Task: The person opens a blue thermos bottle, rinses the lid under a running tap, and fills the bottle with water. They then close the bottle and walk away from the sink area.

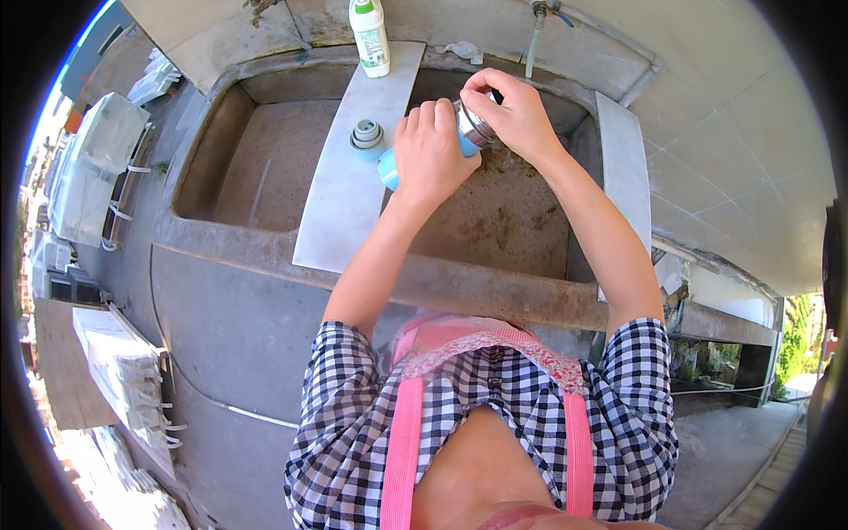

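My left hand (430, 152) grips a light blue bottle (388, 170) with a shiny metal neck (474, 126), held tilted over the right basin of a stone sink (495, 221). My right hand (512, 110) is closed around the metal mouth of the bottle, fingers curled over its top. A grey round lid (367, 135) lies on the white marble slab (349, 185) that spans the sink, just left of my left hand.
A white bottle with a green cap (370, 37) stands at the slab's far end. A tap (535, 26) hangs over the right basin. The left basin (265, 159) is dry. A second slab (624, 168) lies at the right. White stacked bags (124, 371) sit on the ground at left.
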Tool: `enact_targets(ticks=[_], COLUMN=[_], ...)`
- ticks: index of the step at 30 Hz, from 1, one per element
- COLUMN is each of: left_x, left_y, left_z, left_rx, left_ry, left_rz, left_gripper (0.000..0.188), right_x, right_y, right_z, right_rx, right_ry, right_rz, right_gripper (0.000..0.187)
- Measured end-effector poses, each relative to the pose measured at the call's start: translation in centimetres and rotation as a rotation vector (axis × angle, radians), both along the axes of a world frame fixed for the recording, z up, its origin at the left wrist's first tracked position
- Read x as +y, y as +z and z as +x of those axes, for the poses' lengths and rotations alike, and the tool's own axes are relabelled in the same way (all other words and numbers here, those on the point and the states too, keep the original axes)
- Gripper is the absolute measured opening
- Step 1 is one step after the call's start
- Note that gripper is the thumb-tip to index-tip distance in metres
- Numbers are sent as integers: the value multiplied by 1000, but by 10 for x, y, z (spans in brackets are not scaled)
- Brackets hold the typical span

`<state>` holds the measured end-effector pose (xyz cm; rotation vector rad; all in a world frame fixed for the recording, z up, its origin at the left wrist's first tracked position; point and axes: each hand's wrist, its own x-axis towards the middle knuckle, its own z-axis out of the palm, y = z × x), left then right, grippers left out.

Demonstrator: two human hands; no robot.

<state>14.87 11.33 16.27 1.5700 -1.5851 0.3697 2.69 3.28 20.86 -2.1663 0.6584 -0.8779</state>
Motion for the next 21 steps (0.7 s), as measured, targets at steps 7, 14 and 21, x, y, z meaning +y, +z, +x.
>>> enact_targets(ticks=[7, 14, 21], left_x=[13, 19, 9], left_y=[13, 18, 3], left_z=[18, 5, -10], left_rx=[544, 457, 15], left_ry=[-367, -225, -5], left_rz=[413, 394, 58], left_gripper=[62, 57, 49], right_x=[-4, -3, 1], right_y=[25, 29, 8], right_z=[-27, -31, -5], right_rx=[52, 69, -62], right_ry=[417, 362, 92], right_rz=[-70, 176, 111], right_gripper=[41, 39, 24])
